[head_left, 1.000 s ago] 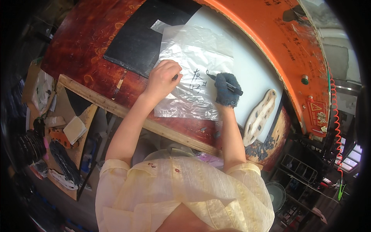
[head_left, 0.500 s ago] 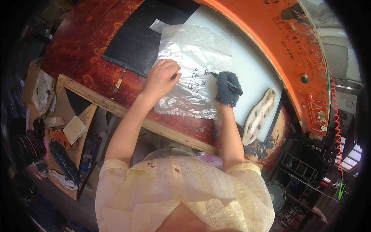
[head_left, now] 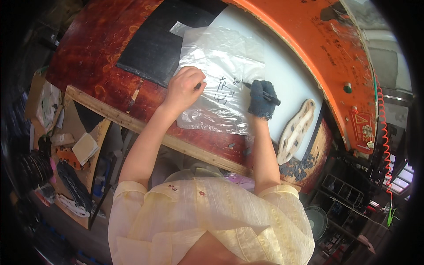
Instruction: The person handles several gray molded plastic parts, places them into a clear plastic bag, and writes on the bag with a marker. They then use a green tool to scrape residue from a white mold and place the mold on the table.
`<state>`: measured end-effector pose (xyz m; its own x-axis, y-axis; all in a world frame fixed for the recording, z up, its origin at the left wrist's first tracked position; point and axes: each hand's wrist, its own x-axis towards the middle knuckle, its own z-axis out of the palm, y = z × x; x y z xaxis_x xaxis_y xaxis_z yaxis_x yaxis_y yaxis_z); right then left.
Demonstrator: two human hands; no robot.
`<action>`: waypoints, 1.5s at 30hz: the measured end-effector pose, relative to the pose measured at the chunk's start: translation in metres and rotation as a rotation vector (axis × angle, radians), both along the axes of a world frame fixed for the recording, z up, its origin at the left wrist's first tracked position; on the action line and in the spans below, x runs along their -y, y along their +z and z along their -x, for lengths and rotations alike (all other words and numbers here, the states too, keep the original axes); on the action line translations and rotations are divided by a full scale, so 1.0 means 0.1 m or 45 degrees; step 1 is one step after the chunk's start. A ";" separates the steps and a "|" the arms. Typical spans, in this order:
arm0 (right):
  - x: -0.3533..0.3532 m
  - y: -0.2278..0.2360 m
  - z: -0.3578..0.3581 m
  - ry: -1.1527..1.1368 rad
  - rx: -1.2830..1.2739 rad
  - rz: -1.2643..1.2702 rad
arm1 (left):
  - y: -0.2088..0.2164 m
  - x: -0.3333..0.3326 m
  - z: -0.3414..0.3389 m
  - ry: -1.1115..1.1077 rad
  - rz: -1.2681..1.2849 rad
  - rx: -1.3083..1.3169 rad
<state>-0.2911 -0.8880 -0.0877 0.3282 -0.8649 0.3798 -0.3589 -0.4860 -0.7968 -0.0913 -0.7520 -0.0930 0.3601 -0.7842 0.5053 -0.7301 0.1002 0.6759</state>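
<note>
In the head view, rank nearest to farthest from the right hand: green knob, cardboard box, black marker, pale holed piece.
1. Black marker: held in the right hand.
2. Pale holed piece: lower right.
3. Green knob: farther right, on the orange panel.
4. Cardboard box: far left.

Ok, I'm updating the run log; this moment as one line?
left hand: small dark piece held | right hand: gloved, black marker held beside writing on plastic film | nearby: black sheet

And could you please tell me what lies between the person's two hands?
The head view shows crinkled translucent plastic with dark handwriting between the bare left hand and the gloved right hand, whose black marker juts into that stretch.
</note>
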 end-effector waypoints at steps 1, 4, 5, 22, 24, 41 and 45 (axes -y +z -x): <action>0.04 0.05 0.02 0.011 0.005 -0.020 | 0.00 0.00 0.00 -0.001 -0.008 0.002; 0.05 0.23 0.13 -0.003 -0.401 0.285 | -0.02 0.04 -0.01 0.042 0.010 0.041; 0.01 0.26 0.16 -0.039 -0.038 -0.091 | -0.02 0.05 -0.02 0.067 0.033 0.052; -0.38 0.06 0.15 0.051 0.061 -0.250 | 0.20 -0.07 0.55 -0.510 -0.009 0.224; -0.38 0.07 0.15 0.179 -0.213 -0.009 | 0.09 -0.08 0.52 -0.526 -0.029 0.204; -0.34 0.07 0.36 0.084 -0.211 -0.135 | 0.05 -0.13 0.49 -0.471 -0.019 0.144; -0.34 0.05 0.38 0.102 -0.100 -0.171 | 0.06 -0.14 0.50 -0.444 -0.024 0.137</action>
